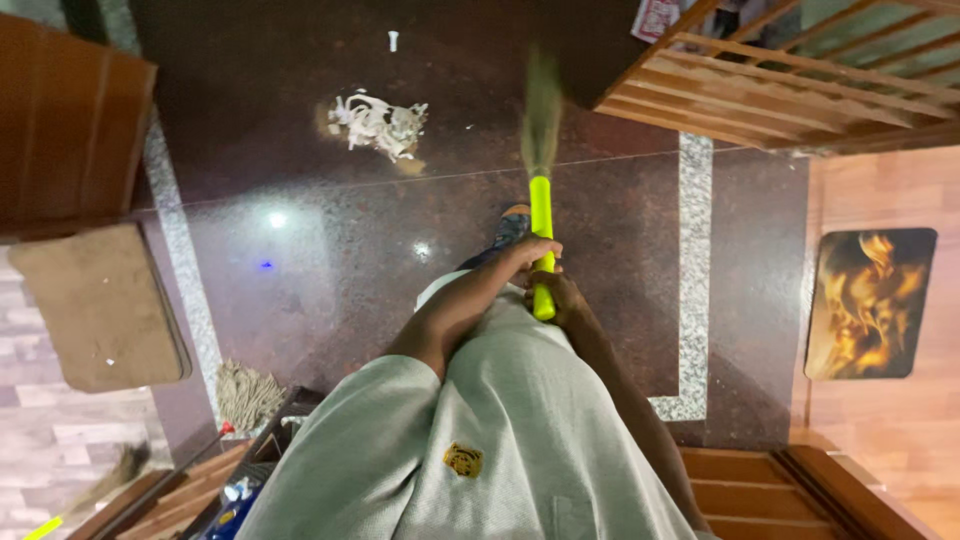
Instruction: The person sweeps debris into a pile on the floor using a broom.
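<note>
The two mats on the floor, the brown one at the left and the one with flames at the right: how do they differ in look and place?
The brown mat is plain tan, while the flame mat shows orange fire on a dark ground. The brown mat lies at the left on pale wood-look flooring beside a dark wooden door; the flame mat lies at the right on warmer orange-toned flooring. Both are rectangular, lie flat and sit outside the dark granite floor.

1. A pale grey-green short-sleeved shirt [500,440] of woven, faintly textured cloth covers the torso.
2. A small yellow-and-brown emblem [463,459] sits on its front.
3. Both forearms are bare.
4. A dark patterned sandal [508,231] shows on one foot.
</note>
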